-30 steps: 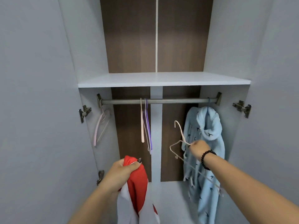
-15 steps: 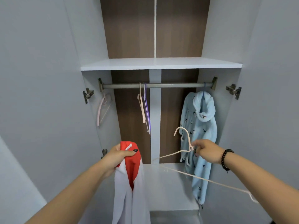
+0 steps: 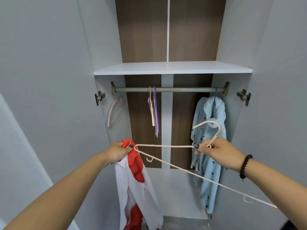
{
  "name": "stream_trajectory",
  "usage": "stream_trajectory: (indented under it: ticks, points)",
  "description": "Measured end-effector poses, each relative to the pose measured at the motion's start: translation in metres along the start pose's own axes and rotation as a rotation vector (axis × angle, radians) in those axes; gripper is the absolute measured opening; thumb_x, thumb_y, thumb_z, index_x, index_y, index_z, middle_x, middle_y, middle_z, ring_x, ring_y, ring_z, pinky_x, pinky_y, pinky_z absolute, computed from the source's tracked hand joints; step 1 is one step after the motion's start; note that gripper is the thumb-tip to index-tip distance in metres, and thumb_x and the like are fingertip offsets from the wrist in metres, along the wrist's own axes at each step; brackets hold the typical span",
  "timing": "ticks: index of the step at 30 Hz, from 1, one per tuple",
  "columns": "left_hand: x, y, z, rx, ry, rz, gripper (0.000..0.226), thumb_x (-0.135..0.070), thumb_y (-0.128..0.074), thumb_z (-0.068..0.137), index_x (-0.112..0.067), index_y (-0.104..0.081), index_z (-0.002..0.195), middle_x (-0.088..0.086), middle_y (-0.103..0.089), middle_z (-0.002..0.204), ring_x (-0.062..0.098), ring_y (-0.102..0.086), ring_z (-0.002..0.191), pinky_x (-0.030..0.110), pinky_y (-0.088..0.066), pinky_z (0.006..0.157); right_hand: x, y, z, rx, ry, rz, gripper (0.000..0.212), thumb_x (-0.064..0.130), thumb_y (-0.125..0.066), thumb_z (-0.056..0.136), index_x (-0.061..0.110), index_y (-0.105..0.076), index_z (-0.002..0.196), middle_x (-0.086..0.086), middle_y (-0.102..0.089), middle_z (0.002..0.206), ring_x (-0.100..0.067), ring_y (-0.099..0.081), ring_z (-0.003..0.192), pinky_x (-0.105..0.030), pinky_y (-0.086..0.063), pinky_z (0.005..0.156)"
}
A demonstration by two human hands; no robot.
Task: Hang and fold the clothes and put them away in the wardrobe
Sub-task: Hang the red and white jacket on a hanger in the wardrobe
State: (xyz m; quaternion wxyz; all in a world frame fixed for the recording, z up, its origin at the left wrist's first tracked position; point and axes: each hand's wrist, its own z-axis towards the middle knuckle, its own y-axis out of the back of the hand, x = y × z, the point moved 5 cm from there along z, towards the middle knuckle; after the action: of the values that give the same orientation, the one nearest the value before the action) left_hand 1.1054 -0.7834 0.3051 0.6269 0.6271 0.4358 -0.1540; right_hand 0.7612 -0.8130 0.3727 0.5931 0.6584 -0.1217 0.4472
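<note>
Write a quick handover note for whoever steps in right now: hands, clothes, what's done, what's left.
Left hand grips the top of the red and white garment, which hangs down in front of the wardrobe.
Right hand holds the thin pale pink hanger by its neck; the hanger's far tip is at the garment's top.
Done: the light blue patterned robe hangs at the right end of the grey metal rail. Spare hangers also hang there.
Left: thread the hanger into the garment, hook it on the rail.

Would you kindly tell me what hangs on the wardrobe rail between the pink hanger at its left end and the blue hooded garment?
In the head view, two bare hangers, one peach and one purple, hang side by side on the rail between the pink hanger and the blue hooded garment.
</note>
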Motion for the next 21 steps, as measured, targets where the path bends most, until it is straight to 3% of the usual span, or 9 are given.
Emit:
stream_trajectory:
  ticks: [3, 6, 8, 10, 13, 15, 18, 21]
  points:
    - [-0.012, -0.003, -0.008, -0.005, -0.045, 0.037, 0.030, -0.033, -0.057, 0.096, -0.005, -0.064, 0.091, 0.011, -0.067, 0.087, 0.018, -0.062, 0.071, 0.023, -0.047, 0.062, 0.014, -0.007, -0.006, 0.037, 0.057, -0.155, 0.037, 0.016, -0.057, 0.091, 0.032, -0.067, 0.058, 0.003, -0.064, 0.061, -0.003, -0.044, 0.041, -0.012, -0.034, 0.046]
    - [-0.035, -0.010, -0.025, -0.005, -0.138, 0.029, 0.038, -0.037, -0.057, 0.096, 0.000, -0.064, 0.090, 0.017, -0.068, 0.088, 0.027, -0.066, 0.079, 0.034, -0.053, 0.073, 0.016, -0.021, -0.011, 0.122, 0.051, -0.216, 0.032, 0.021, -0.055, 0.092, 0.023, -0.069, 0.063, -0.008, -0.069, 0.075, -0.003, -0.045, 0.042, -0.013, -0.035, 0.045]
    - [-0.056, -0.018, -0.039, 0.003, -0.230, 0.010, 0.044, -0.038, -0.058, 0.095, 0.006, -0.063, 0.093, 0.023, -0.068, 0.091, 0.028, -0.066, 0.076, 0.034, -0.053, 0.072, 0.015, -0.029, -0.010, 0.131, 0.039, -0.227, 0.030, 0.025, -0.055, 0.092, 0.011, -0.073, 0.072, -0.006, -0.066, 0.068, -0.006, -0.045, 0.045, -0.013, -0.035, 0.046]
    - [-0.080, -0.027, -0.057, 0.017, -0.329, -0.001, 0.042, -0.036, -0.060, 0.094, 0.005, -0.064, 0.085, 0.021, -0.067, 0.082, 0.027, -0.063, 0.068, 0.032, -0.052, 0.067, 0.016, -0.036, -0.010, 0.135, 0.042, -0.226, 0.029, 0.027, -0.055, 0.093, 0.014, -0.075, 0.076, 0.005, -0.055, 0.053, -0.007, -0.043, 0.046, -0.013, -0.033, 0.046]
    - [-0.116, -0.043, -0.084, 0.064, -0.480, -0.052, 0.034, -0.033, -0.064, 0.091, -0.017, -0.061, 0.062, -0.006, -0.051, 0.053, 0.005, -0.050, 0.051, 0.015, -0.041, 0.053, 0.018, -0.047, -0.012, 0.157, 0.055, -0.220, 0.036, 0.031, -0.054, 0.093, 0.025, -0.067, 0.060, 0.012, -0.050, 0.040, -0.002, -0.047, 0.043, -0.013, -0.033, 0.047]
    - [-0.131, -0.053, -0.097, 0.099, -0.563, 0.012, 0.035, -0.033, -0.064, 0.091, -0.029, -0.059, 0.057, -0.012, -0.047, 0.047, 0.003, -0.047, 0.047, 0.011, -0.037, 0.050, 0.017, -0.049, -0.014, 0.114, 0.043, -0.151, 0.045, 0.034, -0.055, 0.092, 0.025, -0.062, 0.049, 0.014, -0.049, 0.036, -0.001, -0.048, 0.041, -0.012, -0.037, 0.050]
    - [-0.136, -0.068, -0.107, 0.133, -0.621, 0.322, 0.037, -0.043, -0.061, 0.091, -0.021, -0.057, 0.061, -0.001, -0.053, 0.057, 0.012, -0.050, 0.052, 0.027, -0.045, 0.054, 0.009, -0.042, -0.016, 0.004, 0.006, 0.024, 0.049, 0.026, -0.056, 0.089, 0.021, -0.059, 0.040, 0.009, -0.047, 0.034, -0.004, -0.046, 0.038, -0.011, -0.035, 0.046]
    - [-0.124, -0.077, -0.107, 0.139, -0.589, 0.445, 0.038, -0.046, -0.058, 0.091, -0.016, -0.049, 0.069, 0.007, -0.054, 0.080, 0.023, -0.055, 0.074, 0.044, -0.050, 0.072, -0.006, -0.042, -0.020, -0.043, -0.034, 0.186, 0.049, 0.018, -0.057, 0.087, 0.019, -0.059, 0.038, 0.007, -0.042, 0.034, -0.005, -0.040, 0.037, -0.013, -0.033, 0.046]
